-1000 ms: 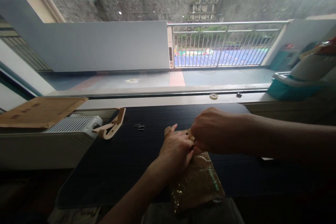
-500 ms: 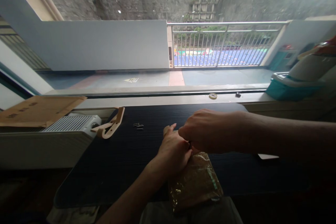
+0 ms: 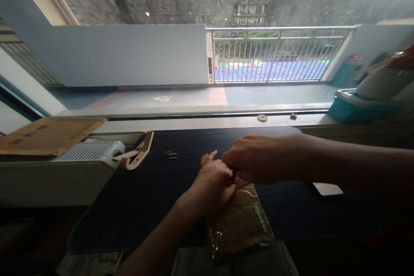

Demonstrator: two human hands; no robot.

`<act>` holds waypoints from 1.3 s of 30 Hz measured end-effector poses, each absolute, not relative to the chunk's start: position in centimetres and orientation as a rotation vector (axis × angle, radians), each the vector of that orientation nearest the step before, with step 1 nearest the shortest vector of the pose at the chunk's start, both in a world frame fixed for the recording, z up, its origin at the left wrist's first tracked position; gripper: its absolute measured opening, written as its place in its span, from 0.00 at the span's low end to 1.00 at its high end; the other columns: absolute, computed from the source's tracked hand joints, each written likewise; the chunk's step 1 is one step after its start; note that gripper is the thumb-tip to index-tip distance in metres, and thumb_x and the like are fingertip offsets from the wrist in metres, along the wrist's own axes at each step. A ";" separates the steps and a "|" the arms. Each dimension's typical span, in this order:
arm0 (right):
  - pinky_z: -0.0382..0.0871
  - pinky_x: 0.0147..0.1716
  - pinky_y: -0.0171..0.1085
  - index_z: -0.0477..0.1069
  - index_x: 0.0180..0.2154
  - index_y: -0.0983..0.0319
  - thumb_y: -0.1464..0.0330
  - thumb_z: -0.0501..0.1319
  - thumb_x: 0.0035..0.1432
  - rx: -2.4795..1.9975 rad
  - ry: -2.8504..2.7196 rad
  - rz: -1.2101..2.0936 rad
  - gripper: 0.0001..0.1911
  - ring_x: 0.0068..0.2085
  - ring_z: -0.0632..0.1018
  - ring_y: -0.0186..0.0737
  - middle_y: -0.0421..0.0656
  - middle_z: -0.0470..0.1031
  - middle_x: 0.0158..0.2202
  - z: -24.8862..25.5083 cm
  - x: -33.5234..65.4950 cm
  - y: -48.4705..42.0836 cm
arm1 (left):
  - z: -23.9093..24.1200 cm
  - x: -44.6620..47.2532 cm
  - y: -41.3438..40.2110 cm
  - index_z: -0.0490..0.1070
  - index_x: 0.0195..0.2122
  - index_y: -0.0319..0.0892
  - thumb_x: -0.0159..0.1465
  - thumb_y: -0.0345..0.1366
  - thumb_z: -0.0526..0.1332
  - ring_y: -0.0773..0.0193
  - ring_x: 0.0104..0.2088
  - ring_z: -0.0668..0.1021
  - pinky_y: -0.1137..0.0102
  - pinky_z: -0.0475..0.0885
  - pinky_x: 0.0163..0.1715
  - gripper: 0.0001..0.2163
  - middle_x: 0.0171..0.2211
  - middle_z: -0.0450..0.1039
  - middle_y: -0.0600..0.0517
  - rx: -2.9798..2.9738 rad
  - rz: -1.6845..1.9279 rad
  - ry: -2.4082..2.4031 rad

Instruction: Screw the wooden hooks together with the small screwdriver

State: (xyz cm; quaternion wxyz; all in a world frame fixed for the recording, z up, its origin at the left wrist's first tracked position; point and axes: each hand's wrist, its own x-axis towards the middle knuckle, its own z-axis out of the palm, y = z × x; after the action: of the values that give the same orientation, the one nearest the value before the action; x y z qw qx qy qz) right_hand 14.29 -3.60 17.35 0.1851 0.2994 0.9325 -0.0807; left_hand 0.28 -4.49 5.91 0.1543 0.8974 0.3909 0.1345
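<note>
A flat brown board [image 3: 241, 224] wrapped in shiny clear plastic lies at the table's front edge. My left hand [image 3: 215, 181] is closed over a light wooden piece [image 3: 204, 160] at the board's far end, and its thumb lies near the plastic. Most of that wooden piece is hidden under the hand. Just above and to the right, my right hand [image 3: 249, 159] makes a fist around a small dark tool [image 3: 233, 175]. Only a short bit of the tool shows, between the two hands; its kind cannot be made out.
Several screws [image 3: 170, 154] lie on the black table [image 3: 139, 207]. A curved wooden part [image 3: 137, 155] rests at its left edge, near a radiator [image 3: 87, 151] with cardboard [image 3: 48, 136] on top. A white flat object [image 3: 327, 189] is at right. A tape roll [image 3: 262, 118] sits on the sill.
My right fist has shifted slightly up and turned a little, so more of the dark tool and of the white object shows. My left hand has stayed nearly in place.
</note>
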 end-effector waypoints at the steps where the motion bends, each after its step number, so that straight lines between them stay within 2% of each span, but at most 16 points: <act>1: 0.52 0.23 0.33 0.73 0.31 0.67 0.76 0.59 0.52 0.840 2.617 -0.224 0.05 0.23 0.65 0.29 0.40 0.71 0.24 17.3 14.3 -3.6 | 5.9 0.3 -4.5 0.71 0.18 0.41 0.58 0.32 0.59 0.61 0.33 0.75 0.51 0.53 0.56 0.11 0.24 0.74 0.52 2.572 0.371 1.124; 9: 0.51 0.22 0.32 0.73 0.30 0.68 0.77 0.57 0.52 0.825 2.621 -0.220 0.06 0.21 0.61 0.28 0.40 0.69 0.23 17.1 14.2 -3.6 | 6.0 0.7 -4.5 0.74 0.25 0.40 0.58 0.31 0.58 0.55 0.42 0.75 0.51 0.54 0.57 0.07 0.32 0.77 0.48 2.625 0.315 1.143; 12: 0.51 0.22 0.32 0.73 0.30 0.67 0.74 0.57 0.53 0.907 2.586 -0.278 0.06 0.22 0.62 0.29 0.40 0.70 0.23 17.3 14.3 -3.5 | 5.9 0.8 -4.6 0.74 0.26 0.40 0.58 0.31 0.58 0.55 0.42 0.75 0.50 0.53 0.57 0.06 0.33 0.76 0.49 2.624 0.332 1.121; 17: 0.50 0.21 0.33 0.73 0.28 0.66 0.68 0.55 0.56 1.085 2.536 -0.230 0.11 0.21 0.61 0.29 0.41 0.68 0.21 17.5 14.4 -3.7 | 5.8 0.8 -4.6 0.74 0.33 0.43 0.59 0.32 0.58 0.56 0.45 0.74 0.49 0.48 0.59 0.05 0.39 0.76 0.50 2.628 0.412 1.092; 22: 0.49 0.21 0.33 0.74 0.27 0.65 0.75 0.60 0.50 0.878 2.560 -0.061 0.04 0.21 0.62 0.29 0.40 0.70 0.22 17.7 13.9 -3.9 | 5.7 0.8 -4.6 0.73 0.27 0.40 0.60 0.32 0.57 0.56 0.40 0.76 0.49 0.52 0.57 0.07 0.33 0.77 0.49 2.667 0.367 1.126; 26: 0.50 0.21 0.33 0.72 0.24 0.67 0.79 0.60 0.48 0.781 2.593 -0.074 0.05 0.20 0.61 0.28 0.38 0.67 0.19 17.7 13.3 -3.6 | 5.5 0.7 -4.6 0.73 0.31 0.41 0.58 0.31 0.57 0.57 0.39 0.76 0.50 0.54 0.56 0.05 0.33 0.77 0.49 2.652 0.421 1.151; 31: 0.50 0.20 0.32 0.73 0.26 0.67 0.74 0.58 0.52 0.901 2.580 -0.215 0.07 0.20 0.60 0.28 0.39 0.67 0.20 17.2 13.5 -3.3 | 5.6 0.7 -4.7 0.73 0.27 0.42 0.59 0.33 0.58 0.57 0.40 0.76 0.51 0.53 0.56 0.06 0.32 0.77 0.51 2.614 0.390 1.140; 35: 0.48 0.19 0.33 0.73 0.27 0.67 0.70 0.54 0.56 1.122 2.563 -0.215 0.12 0.19 0.58 0.27 0.40 0.68 0.20 16.7 14.3 -3.7 | 5.6 0.8 -4.6 0.74 0.31 0.44 0.59 0.30 0.58 0.58 0.44 0.75 0.53 0.51 0.57 0.06 0.38 0.77 0.52 2.616 0.424 1.095; 37: 0.48 0.20 0.33 0.74 0.28 0.66 0.69 0.55 0.57 1.124 2.549 -0.155 0.12 0.20 0.60 0.28 0.40 0.70 0.21 17.0 14.5 -4.0 | 5.7 0.8 -4.6 0.74 0.32 0.44 0.59 0.30 0.57 0.58 0.45 0.75 0.53 0.51 0.57 0.07 0.39 0.77 0.52 2.629 0.425 1.081; 39: 0.49 0.21 0.33 0.75 0.30 0.65 0.69 0.58 0.56 1.024 2.558 -0.145 0.08 0.21 0.63 0.29 0.40 0.71 0.23 17.6 14.5 -4.1 | 5.7 0.8 -4.6 0.74 0.29 0.43 0.59 0.30 0.57 0.57 0.42 0.75 0.52 0.52 0.56 0.06 0.35 0.77 0.51 2.638 0.403 1.085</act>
State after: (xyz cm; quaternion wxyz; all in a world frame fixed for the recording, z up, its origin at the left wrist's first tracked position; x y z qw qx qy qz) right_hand 14.46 -4.14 17.60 0.1900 0.3642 0.9103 -0.0518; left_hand 0.79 -4.58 5.69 0.1300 0.9080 0.3734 0.1389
